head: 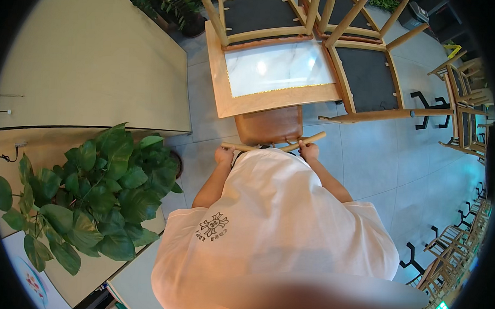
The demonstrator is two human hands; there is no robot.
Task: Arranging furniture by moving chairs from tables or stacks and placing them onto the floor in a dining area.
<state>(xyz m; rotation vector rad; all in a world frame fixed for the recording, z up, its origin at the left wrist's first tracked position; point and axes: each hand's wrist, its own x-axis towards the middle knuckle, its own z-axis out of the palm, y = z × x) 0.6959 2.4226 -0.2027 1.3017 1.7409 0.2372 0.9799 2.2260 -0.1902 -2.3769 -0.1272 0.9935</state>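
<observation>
In front of my body stands a wooden chair with a brown leather-like seat (269, 126), its far part hidden beneath a wood-framed table (273, 106). My left hand (224, 154) is closed around the left end of the chair's curved wooden back rail (240, 147). On the other side, my right hand (309, 150) grips the same rail a little short of its right end. My white shirt hides the middle of the rail. A white marble-patterned panel with a gold border (275, 71) is set into the tabletop.
Upturned chairs rest on the table, one at the back (262, 12) and another at the right (368, 79), legs jutting outward. To my left are a large leafy plant (103, 190) and a beige cabinet-like block (99, 67). More stacked chairs (466, 88) stand far right.
</observation>
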